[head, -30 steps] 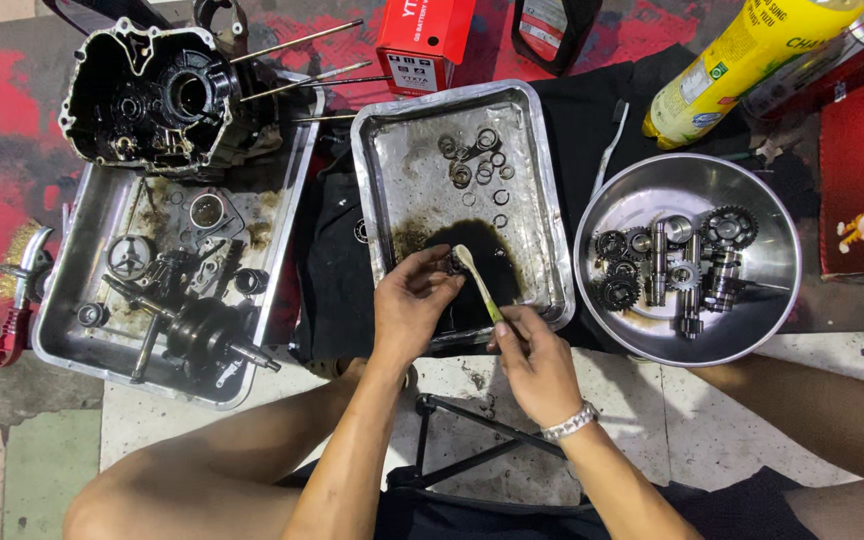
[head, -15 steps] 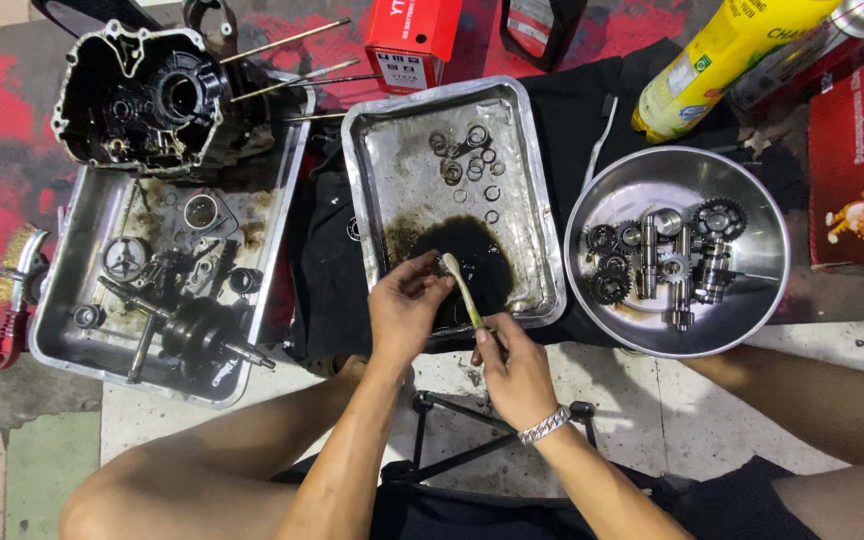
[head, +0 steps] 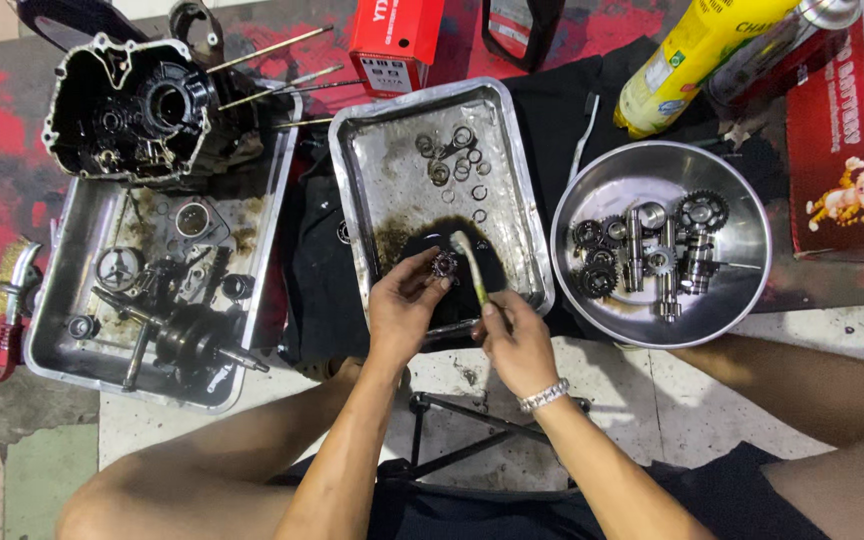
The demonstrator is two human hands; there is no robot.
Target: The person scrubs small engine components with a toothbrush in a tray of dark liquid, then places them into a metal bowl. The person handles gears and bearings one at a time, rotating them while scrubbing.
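My left hand (head: 404, 308) pinches a small dark gear (head: 444, 265) over the near end of the middle steel tray (head: 392, 160), above a pool of dark liquid. My right hand (head: 514, 338) grips a pale toothbrush (head: 468, 262) whose bristle end rests against the gear. Several rings and washers (head: 457, 160) lie at the tray's far end.
A round steel bowl (head: 732, 290) on the right holds several gears and shafts. On the left, another tray (head: 82, 340) carries a crankshaft and parts, with an engine case (head: 132, 110) behind. A yellow spray can (head: 692, 55), red boxes and a wire brush (head: 12, 300) surround them.
The brush has tilted and its head has moved onto the gear. Both hands stay over the near end of the middle tray; the view shifted slightly.
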